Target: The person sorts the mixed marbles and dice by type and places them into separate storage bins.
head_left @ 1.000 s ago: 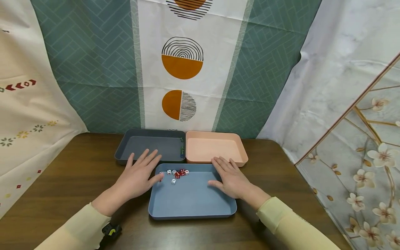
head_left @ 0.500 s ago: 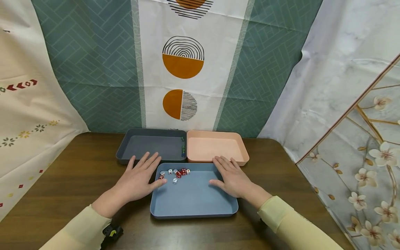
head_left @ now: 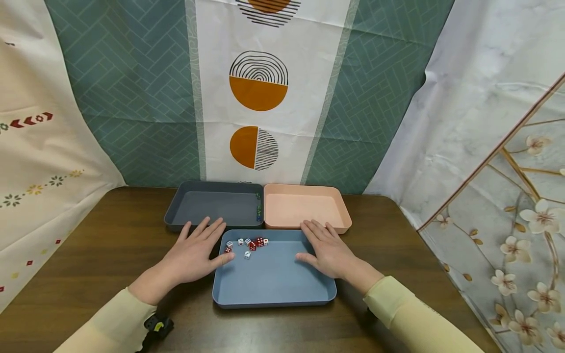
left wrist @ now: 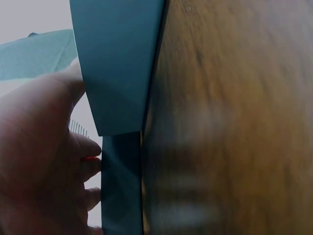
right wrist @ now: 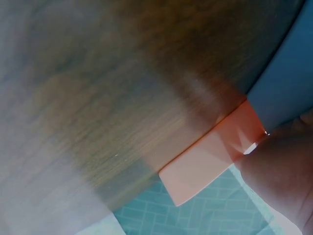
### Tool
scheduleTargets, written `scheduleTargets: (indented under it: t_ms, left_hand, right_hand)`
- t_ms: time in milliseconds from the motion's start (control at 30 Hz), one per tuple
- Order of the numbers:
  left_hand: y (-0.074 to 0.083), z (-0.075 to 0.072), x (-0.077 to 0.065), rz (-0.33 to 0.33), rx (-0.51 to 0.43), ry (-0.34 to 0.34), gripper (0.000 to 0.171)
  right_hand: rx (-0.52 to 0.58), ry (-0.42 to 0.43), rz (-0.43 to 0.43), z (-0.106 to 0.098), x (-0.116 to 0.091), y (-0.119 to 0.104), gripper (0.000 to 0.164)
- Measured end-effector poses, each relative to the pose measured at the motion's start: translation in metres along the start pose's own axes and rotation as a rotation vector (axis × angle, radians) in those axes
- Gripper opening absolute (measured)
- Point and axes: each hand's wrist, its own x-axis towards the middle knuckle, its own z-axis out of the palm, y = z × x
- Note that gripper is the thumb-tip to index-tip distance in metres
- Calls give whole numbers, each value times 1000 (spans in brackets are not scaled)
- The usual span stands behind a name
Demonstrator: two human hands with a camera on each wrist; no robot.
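My left hand lies over the left rim of the blue tray, fingers straight and spread, thumb over the tray's inside. Several white and red dice sit in that tray's far left part, among them a white die and a red die; a red one is right by the left thumb. Over the right rim, my right hand has its fingers extended toward the pink tray and its thumb pointing inward. Neither hand holds anything. The left wrist view shows the fingertips beside the dark tray's wall.
Behind the blue tray stands a dark grey tray with small green and blue pieces along its right side. The pink tray adjoins it. All rest on a brown wooden table, with patterned cloth hanging behind and at both sides.
The camera view has shifted slightly, and the left thumb has moved a little right, uncovering a white and a red die. The right hand keeps its place over the rim.
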Motion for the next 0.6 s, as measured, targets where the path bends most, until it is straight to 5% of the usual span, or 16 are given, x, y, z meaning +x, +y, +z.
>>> scheduleTargets:
  t_ms: [600]
  left_hand:
    - [-3,-5,-6,4,28,-50,101]
  right_hand:
    - [15,6,-4,-1,-1,-2,94]
